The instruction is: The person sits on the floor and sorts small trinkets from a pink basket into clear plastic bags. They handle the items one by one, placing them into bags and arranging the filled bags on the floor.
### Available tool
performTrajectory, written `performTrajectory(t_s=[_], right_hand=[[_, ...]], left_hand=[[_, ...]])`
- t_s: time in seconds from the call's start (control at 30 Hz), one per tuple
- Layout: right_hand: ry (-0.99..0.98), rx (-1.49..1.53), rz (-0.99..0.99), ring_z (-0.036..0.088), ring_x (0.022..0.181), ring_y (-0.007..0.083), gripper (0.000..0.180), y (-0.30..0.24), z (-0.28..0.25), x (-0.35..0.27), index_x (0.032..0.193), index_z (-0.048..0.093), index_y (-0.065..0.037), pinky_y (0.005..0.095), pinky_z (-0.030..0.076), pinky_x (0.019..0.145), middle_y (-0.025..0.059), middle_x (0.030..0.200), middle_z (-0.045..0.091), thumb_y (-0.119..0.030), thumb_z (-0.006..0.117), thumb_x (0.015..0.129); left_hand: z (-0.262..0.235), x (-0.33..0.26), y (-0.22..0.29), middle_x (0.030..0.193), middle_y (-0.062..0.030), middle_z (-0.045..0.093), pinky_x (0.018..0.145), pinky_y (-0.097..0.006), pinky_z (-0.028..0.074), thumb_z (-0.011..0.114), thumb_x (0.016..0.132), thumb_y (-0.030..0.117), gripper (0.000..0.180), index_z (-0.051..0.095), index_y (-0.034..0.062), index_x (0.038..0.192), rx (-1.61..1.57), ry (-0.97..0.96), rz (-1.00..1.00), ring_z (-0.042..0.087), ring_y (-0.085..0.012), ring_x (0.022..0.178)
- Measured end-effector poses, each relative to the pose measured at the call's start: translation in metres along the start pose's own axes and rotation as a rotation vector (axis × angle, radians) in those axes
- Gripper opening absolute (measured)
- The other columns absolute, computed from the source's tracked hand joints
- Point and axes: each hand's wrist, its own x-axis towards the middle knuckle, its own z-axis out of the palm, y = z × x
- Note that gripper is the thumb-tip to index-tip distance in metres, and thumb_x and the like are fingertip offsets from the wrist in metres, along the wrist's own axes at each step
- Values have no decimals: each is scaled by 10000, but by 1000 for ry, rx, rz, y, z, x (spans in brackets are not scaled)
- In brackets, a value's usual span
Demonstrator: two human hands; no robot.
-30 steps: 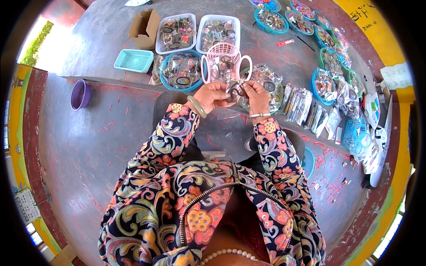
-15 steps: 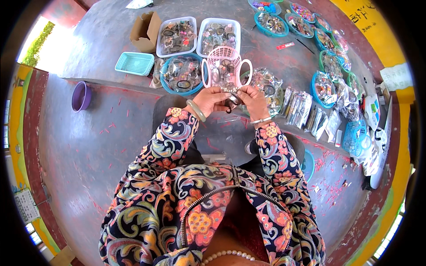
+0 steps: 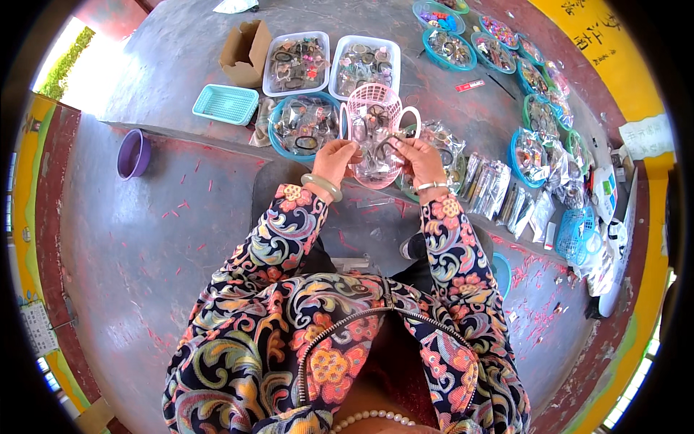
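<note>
A pink mesh basket (image 3: 374,92) with two loop handles is in front of me, holding dark hair ties in clear plastic bags. My left hand (image 3: 336,161) is closed at the basket's left side, fingers pinched together; what they hold, if anything, I cannot make out. Over the basket's right side, my right hand (image 3: 422,160) pinches a dark hair tie (image 3: 390,144) between thumb and fingers. Left of the basket stands a blue round basket (image 3: 272,137) of bagged hair ties. More bagged hair ties (image 3: 442,141) lie just beyond my right hand.
Two white trays (image 3: 330,72) of hair accessories, a turquoise basket (image 3: 225,104) and a cardboard box (image 3: 244,54) stand at the back. Flat clear packets (image 3: 490,182) and several colourful round baskets (image 3: 450,49) line the right. A purple tub (image 3: 134,155) is at the left.
My hands, together on a dark beaded hair tie before, have moved apart to either side of the pink basket. The dark hair tie is now at my right fingers. The view has shifted slightly.
</note>
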Motion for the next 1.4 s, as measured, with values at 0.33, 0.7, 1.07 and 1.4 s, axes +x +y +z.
performTrajectory(t_s=[0.33, 0.7, 1.07, 1.4], right_hand=[[130, 66, 147, 566, 572, 128, 153, -30, 30, 92, 858, 535, -27, 209, 405, 413, 79, 730, 608, -158, 569, 786], [33, 29, 0, 560, 582, 108, 210, -44, -28, 16, 930, 561, -6, 177, 402, 448, 74, 734, 596, -166, 545, 795], [259, 19, -38, 551, 628, 88, 172, -42, -116, -7, 919, 572, -46, 178, 396, 490, 44, 764, 598, -171, 523, 811], [149, 39, -71, 549, 602, 76, 200, -61, -93, -9, 928, 582, -46, 179, 392, 502, 23, 743, 605, -196, 528, 807]], left_hand=[[3, 1, 3, 814, -44, 614, 531, -211, 412, 530, 811, 165, 149, 567, 41, 887, -24, -98, -24, 586, -122, 737], [-9, 2, 1, 836, -57, 609, 553, -222, 436, 532, 816, 158, 147, 567, 35, 889, -70, -112, -36, 578, -126, 729], [13, 0, 6, 806, -53, 613, 525, -211, 425, 514, 815, 131, 162, 562, 21, 924, 238, -108, 66, 567, -99, 684], [82, 121, 67, 943, -180, 592, 790, -352, 434, 451, 751, 136, 270, 593, 26, 953, 1454, -228, 486, 568, -308, 888]])
